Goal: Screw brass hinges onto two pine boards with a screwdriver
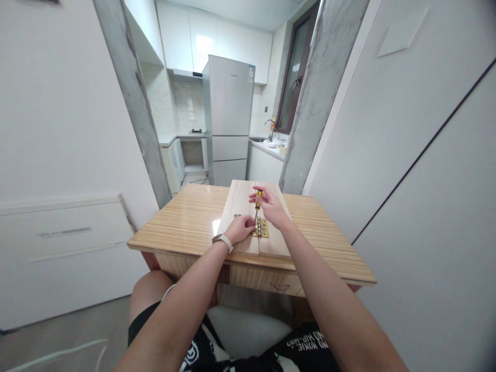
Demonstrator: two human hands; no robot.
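Note:
My right hand (269,205) is closed around the yellow and black handle of a screwdriver (259,199), held nearly upright with its shaft pointing down. The tip reaches a brass hinge (264,228), which lies open across the seam between two pale wooden boards. My left hand (241,228) rests on the left board (237,199), its fingertips pinched together beside the screwdriver's tip at the hinge's left leaf. Whatever those fingers hold is too small and hidden to name. Under the right forearm lies part of the right board (274,248).
Both boards rest on a striped wooden table (186,217) with a drawer (271,281) at its front. A small dark item (237,215) lies just beyond my left hand. Behind the table stand a grey refrigerator (230,98) and a kitchen counter (267,155).

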